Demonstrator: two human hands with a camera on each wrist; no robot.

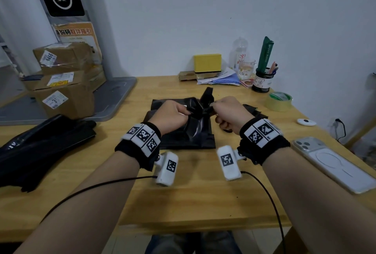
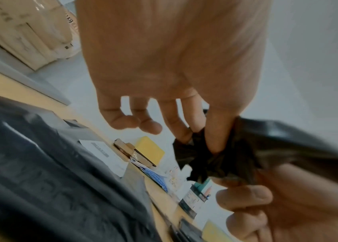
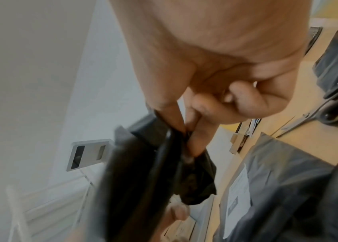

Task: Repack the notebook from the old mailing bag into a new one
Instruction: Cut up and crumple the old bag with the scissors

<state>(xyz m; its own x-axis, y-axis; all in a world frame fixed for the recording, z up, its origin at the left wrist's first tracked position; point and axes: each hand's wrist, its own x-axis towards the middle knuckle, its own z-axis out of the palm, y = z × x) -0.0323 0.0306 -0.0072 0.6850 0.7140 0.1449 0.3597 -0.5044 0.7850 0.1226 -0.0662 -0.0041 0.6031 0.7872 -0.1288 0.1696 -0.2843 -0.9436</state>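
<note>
A black mailing bag (image 1: 184,139) lies flat on the middle of the wooden table (image 1: 193,192). Part of its plastic (image 1: 200,114) is bunched up and lifted off the table. My left hand (image 1: 188,113) pinches this plastic from the left, and my right hand (image 1: 213,106) pinches it from the right, close together. The left wrist view shows thumb and forefinger (image 2: 215,139) squeezing the crumpled black plastic (image 2: 222,163). In the right wrist view, thumb and forefinger (image 3: 197,135) clamp the black film (image 3: 143,180). A white label (image 3: 238,196) shows on the flat part. No notebook is visible.
A pile of black mailing bags (image 1: 40,147) lies at the left, with cardboard parcels (image 1: 65,90) behind it. A tape roll (image 1: 280,101), a small white device (image 1: 306,122) and a phone (image 1: 333,164) sit at the right. A yellow box (image 1: 207,63) and pen holder (image 1: 262,80) stand by the wall.
</note>
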